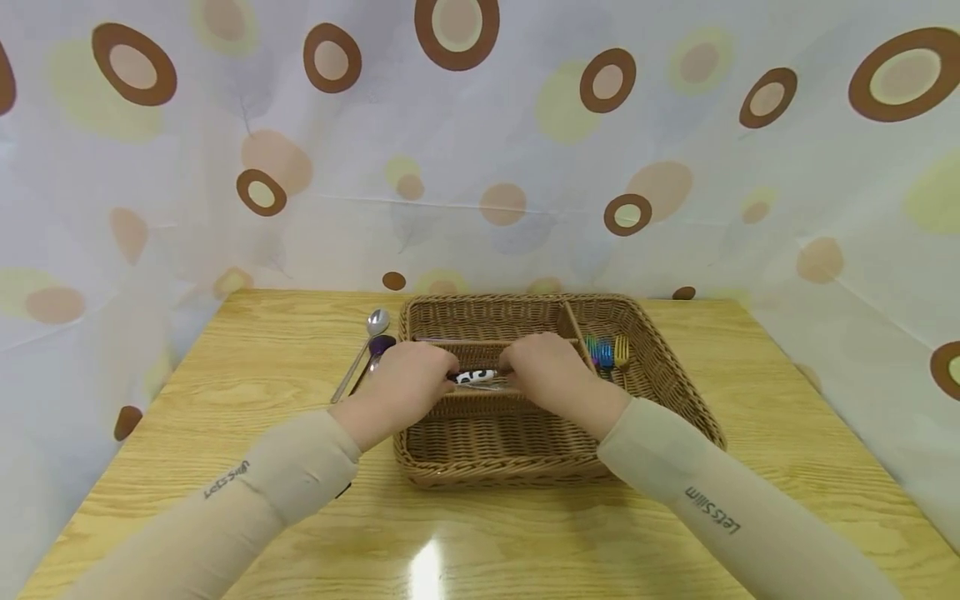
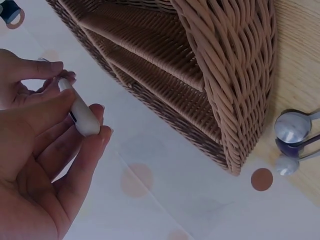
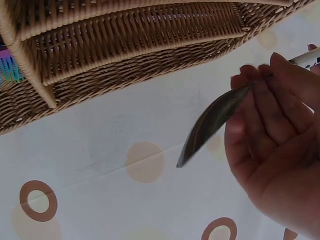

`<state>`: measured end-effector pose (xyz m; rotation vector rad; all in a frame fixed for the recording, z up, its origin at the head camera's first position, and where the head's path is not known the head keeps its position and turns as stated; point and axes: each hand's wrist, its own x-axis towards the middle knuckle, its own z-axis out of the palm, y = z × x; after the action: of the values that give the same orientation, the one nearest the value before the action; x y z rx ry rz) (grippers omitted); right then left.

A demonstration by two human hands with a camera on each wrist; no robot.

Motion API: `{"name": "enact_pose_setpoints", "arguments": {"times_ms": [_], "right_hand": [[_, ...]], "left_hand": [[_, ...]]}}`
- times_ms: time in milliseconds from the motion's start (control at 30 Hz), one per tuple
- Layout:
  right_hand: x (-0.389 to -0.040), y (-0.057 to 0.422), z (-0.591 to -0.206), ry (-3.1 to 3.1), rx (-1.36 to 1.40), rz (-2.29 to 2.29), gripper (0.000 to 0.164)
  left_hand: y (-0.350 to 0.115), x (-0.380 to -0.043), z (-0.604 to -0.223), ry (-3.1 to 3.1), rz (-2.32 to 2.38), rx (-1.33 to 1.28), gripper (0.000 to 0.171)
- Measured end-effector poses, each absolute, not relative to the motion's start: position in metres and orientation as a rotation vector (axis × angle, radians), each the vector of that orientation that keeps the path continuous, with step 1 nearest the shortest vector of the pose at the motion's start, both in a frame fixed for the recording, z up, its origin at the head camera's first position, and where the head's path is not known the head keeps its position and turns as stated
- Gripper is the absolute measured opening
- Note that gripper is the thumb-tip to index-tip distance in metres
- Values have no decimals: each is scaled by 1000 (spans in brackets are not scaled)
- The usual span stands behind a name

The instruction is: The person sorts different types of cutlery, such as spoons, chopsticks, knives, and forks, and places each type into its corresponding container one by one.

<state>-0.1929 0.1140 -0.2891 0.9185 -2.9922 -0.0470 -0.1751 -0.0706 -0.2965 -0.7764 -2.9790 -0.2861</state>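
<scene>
Both hands hold one piece of cutlery over the middle of a wicker basket. Its handle is white with black markings and lies crosswise between them. In the left wrist view, my left hand pinches the handle's rounded white end between thumb and fingers. My right hand grips the other end, near where handle meets metal. From its fingers juts a dark, narrow, leaf-shaped metal head; whether this is a knife blade or a spoon bowl seen edge-on, I cannot tell.
The wicker basket has dividers forming compartments. Several forks, including a gold fork, lie in its right compartment. Left of it, a silver spoon, a dark purple spoon and a smaller spoon lie on the wooden table.
</scene>
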Motion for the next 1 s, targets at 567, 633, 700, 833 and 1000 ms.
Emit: {"name": "enact_pose_setpoints", "arguments": {"times_ms": [567,633,700,833,1000], "right_hand": [[-187,122,-314,-3164,906,52,13],[-187,121,-320,-3183,903,33,11],[-186,121,-326,-3196,909,13,11],[-184,121,-336,-3195,939,-34,10],[-186,119,-344,-3211,930,-59,11]], "left_hand": [[-150,-193,-326,-3189,-581,-453,27],[-162,-194,-332,-3245,-584,-381,24],[-172,-193,-339,-3292,-583,-310,22],[-183,-191,-349,-3345,-538,-223,18],[-184,-186,-359,-3384,-515,-178,17]]}}
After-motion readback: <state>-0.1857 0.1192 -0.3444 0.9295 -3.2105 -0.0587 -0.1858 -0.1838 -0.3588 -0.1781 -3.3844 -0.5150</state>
